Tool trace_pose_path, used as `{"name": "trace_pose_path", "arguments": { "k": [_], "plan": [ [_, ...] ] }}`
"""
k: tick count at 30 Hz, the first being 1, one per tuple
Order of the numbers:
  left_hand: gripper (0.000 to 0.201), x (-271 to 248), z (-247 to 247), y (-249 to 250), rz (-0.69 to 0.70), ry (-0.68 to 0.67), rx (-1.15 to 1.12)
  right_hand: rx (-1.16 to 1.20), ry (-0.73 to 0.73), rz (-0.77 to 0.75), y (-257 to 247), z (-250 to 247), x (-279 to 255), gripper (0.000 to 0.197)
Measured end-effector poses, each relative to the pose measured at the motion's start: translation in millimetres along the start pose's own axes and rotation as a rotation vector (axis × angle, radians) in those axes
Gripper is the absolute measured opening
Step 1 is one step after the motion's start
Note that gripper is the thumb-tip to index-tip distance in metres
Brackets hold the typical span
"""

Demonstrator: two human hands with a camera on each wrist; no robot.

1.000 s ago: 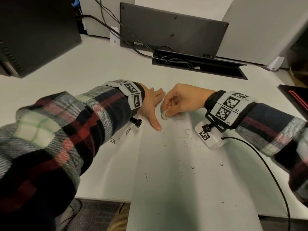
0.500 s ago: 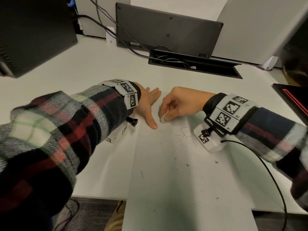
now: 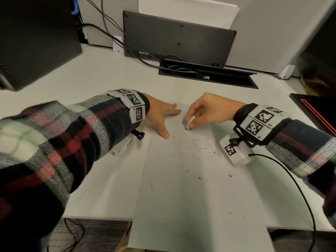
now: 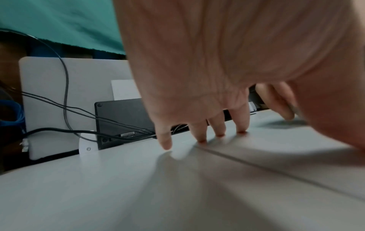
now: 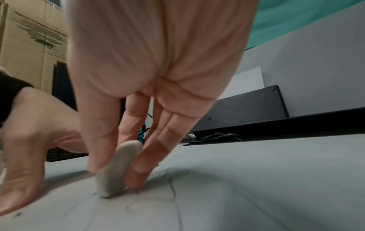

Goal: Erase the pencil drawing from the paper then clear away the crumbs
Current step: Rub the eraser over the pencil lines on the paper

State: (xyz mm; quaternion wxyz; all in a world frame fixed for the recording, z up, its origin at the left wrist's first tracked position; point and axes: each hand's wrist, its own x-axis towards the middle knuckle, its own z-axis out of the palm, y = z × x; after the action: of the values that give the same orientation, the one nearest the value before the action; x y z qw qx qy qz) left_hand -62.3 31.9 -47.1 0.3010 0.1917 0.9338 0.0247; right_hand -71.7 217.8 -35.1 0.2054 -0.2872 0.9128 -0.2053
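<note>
The pencil drawing is being erased: the right hand is pinching the eraser on its far end, the left hand lying spread, pinning the paper. Lines nearer the right wrist probably come next.

White desk, grey partition, dark carpet

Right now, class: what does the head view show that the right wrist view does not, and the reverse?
Only the head view shows the crumbs scattered down the paper, plus both plaid sleeves. Only the right wrist view shows a cardboard box. Both show the right hand pinching the eraser, the left hand flat, and pencil lines.
</note>
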Motion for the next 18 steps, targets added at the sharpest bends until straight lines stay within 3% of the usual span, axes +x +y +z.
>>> {"name": "trace_pose_path", "arguments": {
  "k": [4, 8, 18],
  "plan": [
    [0.099, -0.7, 1.4, 7.6, -0.046, -0.006, -0.03, 0.071, -0.002, -0.015, 6.6, 2.4, -3.1, 0.01],
    [0.107, 2.7, 8.5, 18.3, -0.074, 0.002, 0.054, 0.025, 0.025, 0.002, 8.1, 3.6, -1.2, 0.025],
    [0.115, 6.2, 13.8, 22.6, -0.135, -0.001, 0.056, -0.115, 0.04, -0.041, 0.2, 6.0, 12.3, 0.009]
  ]
}}
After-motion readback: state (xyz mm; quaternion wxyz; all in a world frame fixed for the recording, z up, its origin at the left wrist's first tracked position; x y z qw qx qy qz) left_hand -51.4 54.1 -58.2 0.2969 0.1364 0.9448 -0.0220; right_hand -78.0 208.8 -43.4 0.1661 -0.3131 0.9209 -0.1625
